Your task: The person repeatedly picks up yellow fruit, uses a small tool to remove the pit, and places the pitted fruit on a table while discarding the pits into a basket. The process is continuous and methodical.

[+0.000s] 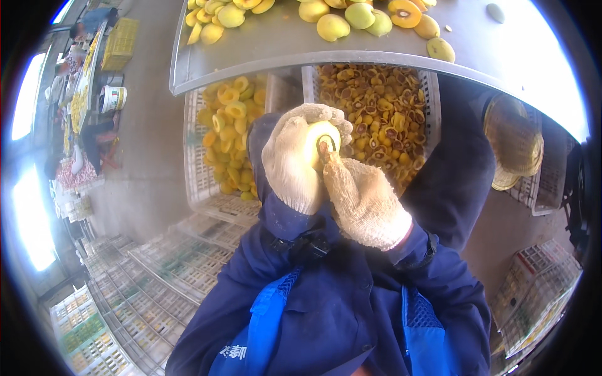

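Over my lap, my left hand (290, 161), in a pale knit glove, is closed round a yellow peach half (314, 133) with its cut face up. My right hand (370, 203), in a dirtier glove, is closed on a small pitting tool whose thin curved end (333, 143) is at the brown centre of the fruit. The glove hides the handle. Below my hands, a crate on the left holds pitted yellow peach halves (233, 135). Another crate holds brownish scraps and pits (382, 103).
A metal table (276, 59) crosses ahead, bearing whole peaches (333, 27) and halves (404, 12). Stacked plastic crates (169, 263) stand at left, more crates (539, 294) at lower right, and a basket (517, 138) at right. People work at a far-left table (81, 94).
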The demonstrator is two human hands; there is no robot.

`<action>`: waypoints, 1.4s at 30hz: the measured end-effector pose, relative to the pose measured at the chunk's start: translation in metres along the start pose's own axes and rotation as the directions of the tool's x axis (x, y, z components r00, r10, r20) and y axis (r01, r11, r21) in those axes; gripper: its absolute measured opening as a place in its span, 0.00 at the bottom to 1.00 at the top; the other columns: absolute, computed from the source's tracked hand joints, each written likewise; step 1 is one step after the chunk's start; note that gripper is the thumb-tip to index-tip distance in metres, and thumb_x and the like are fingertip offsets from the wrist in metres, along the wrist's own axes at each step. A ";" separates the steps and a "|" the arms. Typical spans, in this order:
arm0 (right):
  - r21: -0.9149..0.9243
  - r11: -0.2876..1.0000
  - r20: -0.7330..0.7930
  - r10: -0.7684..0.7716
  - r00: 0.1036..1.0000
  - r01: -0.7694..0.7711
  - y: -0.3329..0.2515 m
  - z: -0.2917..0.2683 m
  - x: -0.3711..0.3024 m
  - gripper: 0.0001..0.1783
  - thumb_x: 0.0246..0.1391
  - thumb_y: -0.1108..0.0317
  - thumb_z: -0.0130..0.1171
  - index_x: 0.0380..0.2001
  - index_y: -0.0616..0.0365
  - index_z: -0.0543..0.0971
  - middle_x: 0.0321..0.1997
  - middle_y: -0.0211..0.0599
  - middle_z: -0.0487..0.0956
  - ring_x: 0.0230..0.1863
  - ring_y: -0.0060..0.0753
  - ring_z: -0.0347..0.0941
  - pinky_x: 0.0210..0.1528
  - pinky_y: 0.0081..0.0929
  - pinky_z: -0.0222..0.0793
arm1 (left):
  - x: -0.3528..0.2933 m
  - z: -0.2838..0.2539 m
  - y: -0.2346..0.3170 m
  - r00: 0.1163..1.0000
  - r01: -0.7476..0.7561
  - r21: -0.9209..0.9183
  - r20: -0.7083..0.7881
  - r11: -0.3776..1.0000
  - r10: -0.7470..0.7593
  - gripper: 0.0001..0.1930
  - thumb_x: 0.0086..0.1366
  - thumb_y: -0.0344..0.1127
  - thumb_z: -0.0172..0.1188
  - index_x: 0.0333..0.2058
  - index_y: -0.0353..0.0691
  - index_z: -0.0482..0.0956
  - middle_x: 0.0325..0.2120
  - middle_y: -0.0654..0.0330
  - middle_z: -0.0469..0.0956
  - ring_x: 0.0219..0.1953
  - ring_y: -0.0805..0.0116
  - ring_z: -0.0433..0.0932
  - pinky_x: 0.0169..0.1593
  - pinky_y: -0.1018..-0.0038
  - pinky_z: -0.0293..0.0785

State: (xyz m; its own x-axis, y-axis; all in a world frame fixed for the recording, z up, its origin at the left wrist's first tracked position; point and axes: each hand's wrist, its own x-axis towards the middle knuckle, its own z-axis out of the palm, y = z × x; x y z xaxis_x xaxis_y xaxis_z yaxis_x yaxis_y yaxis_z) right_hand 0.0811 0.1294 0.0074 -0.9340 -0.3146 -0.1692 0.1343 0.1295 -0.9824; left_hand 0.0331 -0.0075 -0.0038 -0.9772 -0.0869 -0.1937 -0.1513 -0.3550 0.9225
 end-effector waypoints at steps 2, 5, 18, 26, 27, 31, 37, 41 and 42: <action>0.122 0.984 0.018 0.129 0.992 -0.130 -0.002 -0.001 0.003 0.21 0.78 0.72 0.52 0.69 0.59 0.77 0.39 0.56 0.84 0.38 0.61 0.83 0.36 0.50 0.77 | 0.000 -0.001 -0.004 1.000 -0.015 -0.031 0.014 0.999 0.016 0.25 0.85 0.51 0.47 0.54 0.31 0.78 0.48 0.44 0.85 0.47 0.48 0.88 0.53 0.54 0.89; -0.106 0.974 -0.099 -0.209 0.973 0.199 -0.007 0.002 0.006 0.26 0.75 0.77 0.53 0.73 0.60 0.74 0.40 0.57 0.83 0.38 0.61 0.82 0.37 0.49 0.77 | -0.001 -0.001 -0.006 0.999 -0.025 -0.097 0.024 0.995 0.027 0.24 0.85 0.50 0.47 0.55 0.32 0.78 0.50 0.43 0.84 0.49 0.45 0.88 0.54 0.52 0.88; 0.140 0.989 -0.075 0.050 0.996 -0.039 0.008 0.016 -0.001 0.17 0.81 0.67 0.54 0.61 0.66 0.81 0.39 0.57 0.84 0.37 0.58 0.83 0.36 0.48 0.76 | -0.002 -0.010 0.001 0.921 -0.389 0.569 0.250 0.725 0.299 0.13 0.80 0.33 0.56 0.48 0.28 0.84 0.47 0.46 0.87 0.45 0.53 0.88 0.50 0.59 0.87; 0.177 0.964 0.027 0.196 0.980 -0.198 0.012 0.012 0.005 0.31 0.73 0.76 0.56 0.77 0.60 0.71 0.38 0.46 0.81 0.33 0.47 0.80 0.35 0.41 0.78 | -0.002 0.009 0.009 0.989 -0.121 -0.163 -0.104 0.979 0.105 0.19 0.83 0.41 0.56 0.52 0.26 0.83 0.49 0.44 0.86 0.49 0.53 0.88 0.56 0.58 0.87; 0.242 0.921 0.063 0.299 0.952 -0.305 0.014 0.010 0.006 0.29 0.74 0.75 0.55 0.77 0.58 0.72 0.38 0.45 0.81 0.33 0.46 0.79 0.35 0.40 0.77 | -0.003 0.008 0.009 0.990 -0.113 -0.195 -0.099 0.974 0.095 0.19 0.83 0.41 0.55 0.52 0.26 0.83 0.49 0.44 0.86 0.49 0.52 0.88 0.57 0.58 0.87; 0.077 0.993 0.036 0.089 0.995 -0.091 0.022 0.013 0.004 0.31 0.71 0.77 0.57 0.76 0.59 0.72 0.40 0.48 0.82 0.35 0.49 0.81 0.35 0.41 0.78 | -0.008 0.007 0.008 0.987 -0.120 -0.217 -0.127 0.969 0.094 0.20 0.83 0.42 0.55 0.52 0.27 0.83 0.48 0.44 0.86 0.50 0.51 0.88 0.57 0.56 0.88; -0.112 0.991 0.010 -0.073 0.997 0.074 0.018 0.014 0.008 0.35 0.66 0.79 0.59 0.76 0.62 0.71 0.44 0.56 0.84 0.39 0.59 0.84 0.39 0.47 0.82 | -0.006 0.010 0.013 0.983 -0.157 -0.187 -0.122 0.970 0.136 0.20 0.83 0.44 0.55 0.51 0.28 0.83 0.48 0.46 0.86 0.49 0.52 0.88 0.56 0.57 0.88; 0.144 0.978 -0.008 0.155 0.988 -0.153 -0.001 0.007 0.006 0.20 0.78 0.68 0.52 0.67 0.59 0.78 0.45 0.58 0.85 0.43 0.64 0.84 0.42 0.50 0.81 | -0.004 0.009 0.012 0.991 -0.096 -0.146 -0.105 0.985 0.081 0.18 0.80 0.40 0.54 0.51 0.29 0.83 0.48 0.46 0.86 0.49 0.53 0.88 0.56 0.59 0.87; 0.117 0.976 -0.043 0.190 0.981 -0.184 -0.005 0.007 0.005 0.18 0.79 0.66 0.51 0.65 0.60 0.79 0.44 0.58 0.85 0.43 0.65 0.84 0.43 0.50 0.80 | -0.004 0.008 0.009 0.995 -0.075 -0.173 -0.077 0.982 0.063 0.18 0.80 0.40 0.53 0.51 0.29 0.83 0.48 0.46 0.86 0.49 0.53 0.88 0.58 0.58 0.86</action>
State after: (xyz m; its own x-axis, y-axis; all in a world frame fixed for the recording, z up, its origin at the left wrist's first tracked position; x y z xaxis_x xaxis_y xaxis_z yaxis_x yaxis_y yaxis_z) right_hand 0.0782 0.1201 0.0112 -0.9046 -0.2438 -0.3497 0.3420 0.0747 -0.9367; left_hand 0.0344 -0.0034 0.0081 -0.9704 -0.1803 -0.1606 -0.0494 -0.5029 0.8630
